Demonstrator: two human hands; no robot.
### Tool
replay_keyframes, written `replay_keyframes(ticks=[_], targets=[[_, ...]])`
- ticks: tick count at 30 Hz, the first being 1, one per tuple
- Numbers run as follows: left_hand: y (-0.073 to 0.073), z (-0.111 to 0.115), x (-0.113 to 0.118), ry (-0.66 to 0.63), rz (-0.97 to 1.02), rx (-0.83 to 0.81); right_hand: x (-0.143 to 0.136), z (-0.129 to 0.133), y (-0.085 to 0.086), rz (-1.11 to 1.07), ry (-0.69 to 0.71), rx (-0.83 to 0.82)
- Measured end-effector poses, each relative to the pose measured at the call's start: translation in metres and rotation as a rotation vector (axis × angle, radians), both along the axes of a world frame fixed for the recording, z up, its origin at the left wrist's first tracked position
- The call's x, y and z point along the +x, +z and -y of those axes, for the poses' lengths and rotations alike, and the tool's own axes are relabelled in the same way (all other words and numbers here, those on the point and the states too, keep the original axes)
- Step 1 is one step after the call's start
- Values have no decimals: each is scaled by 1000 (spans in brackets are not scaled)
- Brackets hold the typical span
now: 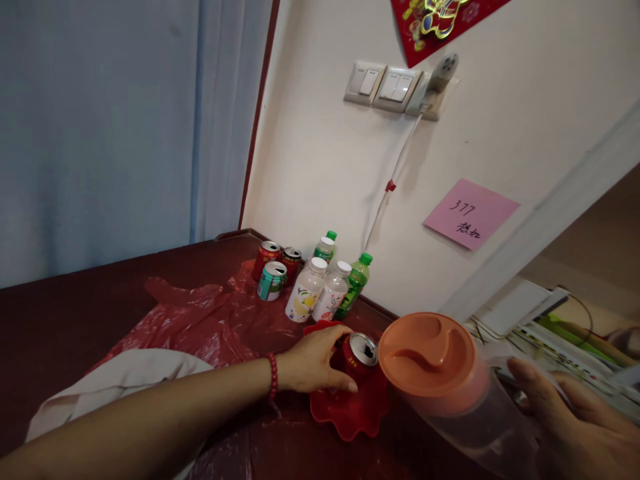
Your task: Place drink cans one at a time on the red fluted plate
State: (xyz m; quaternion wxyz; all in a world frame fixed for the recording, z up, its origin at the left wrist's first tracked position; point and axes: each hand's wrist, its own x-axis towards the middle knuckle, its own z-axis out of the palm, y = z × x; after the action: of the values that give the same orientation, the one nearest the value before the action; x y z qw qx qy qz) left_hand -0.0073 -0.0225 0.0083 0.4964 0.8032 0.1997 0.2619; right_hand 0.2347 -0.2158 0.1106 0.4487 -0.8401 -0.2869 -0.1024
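Note:
My left hand (310,360), a red bead bracelet at its wrist, curls around the side of an opened red drink can (357,357). The can stands upright in a red dish with a wavy rim (350,423); my fingers on its far side are partly hidden. On the right, my right hand (575,413) grips the handle of a clear plastic pitcher (480,420) with an orange lid (430,353). The pitcher leans left, its lid close beside the can. The pitcher's lower part runs out of the picture.
Behind the dish stand two white-capped bottles (305,293), green-capped bottles (356,283), a teal can (273,281) and two dark red cans (267,260). A crumpled red plastic bag (195,320) and a pale cloth (125,380) lie left. A cord (400,160) hangs along the wall.

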Motion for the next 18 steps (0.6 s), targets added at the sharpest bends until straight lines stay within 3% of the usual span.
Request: replay_keyframes(ticks=[18], targets=[[0, 0, 0, 3, -2, -8, 1, 1, 4, -34, -18, -25]])
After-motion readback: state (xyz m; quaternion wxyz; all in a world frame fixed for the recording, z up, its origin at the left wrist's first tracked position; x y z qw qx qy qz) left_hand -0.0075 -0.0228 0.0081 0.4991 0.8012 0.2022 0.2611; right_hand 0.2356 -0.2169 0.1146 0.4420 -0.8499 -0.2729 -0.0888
